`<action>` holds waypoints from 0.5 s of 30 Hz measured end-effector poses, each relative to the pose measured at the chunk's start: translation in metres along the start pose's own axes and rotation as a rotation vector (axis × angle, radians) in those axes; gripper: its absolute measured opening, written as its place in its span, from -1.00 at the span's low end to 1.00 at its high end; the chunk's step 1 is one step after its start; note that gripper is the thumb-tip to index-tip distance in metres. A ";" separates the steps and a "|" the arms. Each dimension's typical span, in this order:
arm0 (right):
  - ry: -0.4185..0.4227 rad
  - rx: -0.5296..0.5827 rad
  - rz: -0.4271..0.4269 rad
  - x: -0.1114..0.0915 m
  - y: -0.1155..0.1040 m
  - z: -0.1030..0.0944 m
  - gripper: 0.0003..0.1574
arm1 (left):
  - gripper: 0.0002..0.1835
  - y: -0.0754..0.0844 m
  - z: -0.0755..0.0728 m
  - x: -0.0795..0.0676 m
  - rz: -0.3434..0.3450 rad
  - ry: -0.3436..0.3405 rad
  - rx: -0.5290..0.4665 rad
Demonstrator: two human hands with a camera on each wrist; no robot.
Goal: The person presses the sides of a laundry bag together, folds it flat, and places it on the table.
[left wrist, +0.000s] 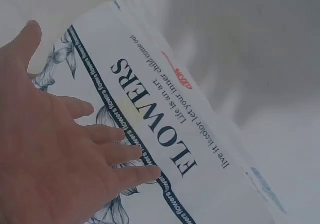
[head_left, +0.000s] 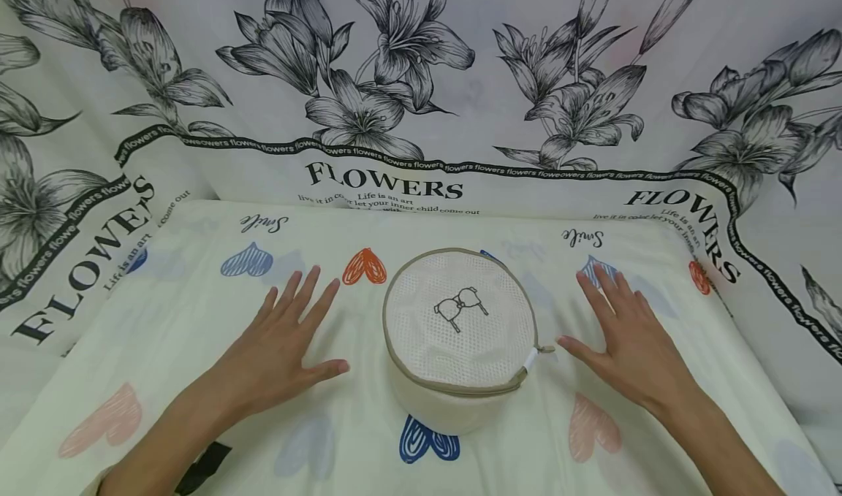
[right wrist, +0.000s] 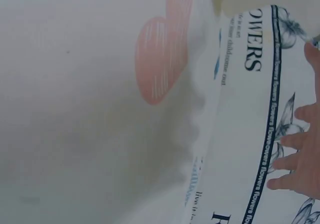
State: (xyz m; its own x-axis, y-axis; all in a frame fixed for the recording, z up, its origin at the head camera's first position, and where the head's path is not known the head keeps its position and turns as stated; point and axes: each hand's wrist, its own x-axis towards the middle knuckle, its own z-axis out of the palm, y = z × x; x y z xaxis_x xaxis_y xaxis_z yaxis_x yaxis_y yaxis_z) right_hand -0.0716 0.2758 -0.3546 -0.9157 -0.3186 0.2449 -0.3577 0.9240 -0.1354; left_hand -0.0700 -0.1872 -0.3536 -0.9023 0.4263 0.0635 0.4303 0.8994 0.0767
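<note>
A round cream zippered pouch (head_left: 460, 357) with a mesh top and an olive zipper edge stands on the heart-print cloth. A pair of glasses is drawn in dark line on its lid. To its left, my left hand (head_left: 279, 350) is spread with straight fingers, apart from the pouch; the left wrist view shows that hand's palm (left wrist: 55, 159). On the other side my right hand (head_left: 628, 346) is likewise spread, its thumb near the zipper pull (head_left: 546, 349) without touching it. Only part of the right hand (right wrist: 305, 149) shows in the right wrist view. Neither hand holds anything.
The cream cloth (head_left: 355, 437) with printed hearts covers the surface under the pouch. Behind it hangs a white flower-print fabric (head_left: 473, 116) with black lettering, which also rises at both sides. A black strip (head_left: 204, 467) lies beside the left forearm.
</note>
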 end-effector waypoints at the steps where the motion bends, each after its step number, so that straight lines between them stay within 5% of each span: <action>1: 0.006 0.003 -0.008 0.000 0.000 -0.002 0.10 | 0.11 0.001 -0.001 0.000 0.004 -0.003 -0.005; 15: 0.050 0.122 -0.050 0.003 -0.017 -0.024 -0.03 | 0.14 0.017 -0.019 0.008 0.183 0.094 -0.032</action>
State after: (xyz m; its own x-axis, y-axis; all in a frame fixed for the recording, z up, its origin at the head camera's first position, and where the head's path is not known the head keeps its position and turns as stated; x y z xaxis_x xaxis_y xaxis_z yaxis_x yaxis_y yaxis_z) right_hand -0.0639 0.2640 -0.3288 -0.8870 -0.3501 0.3012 -0.4252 0.8736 -0.2365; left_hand -0.0690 -0.1699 -0.3331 -0.8032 0.5704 0.1721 0.5891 0.8034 0.0866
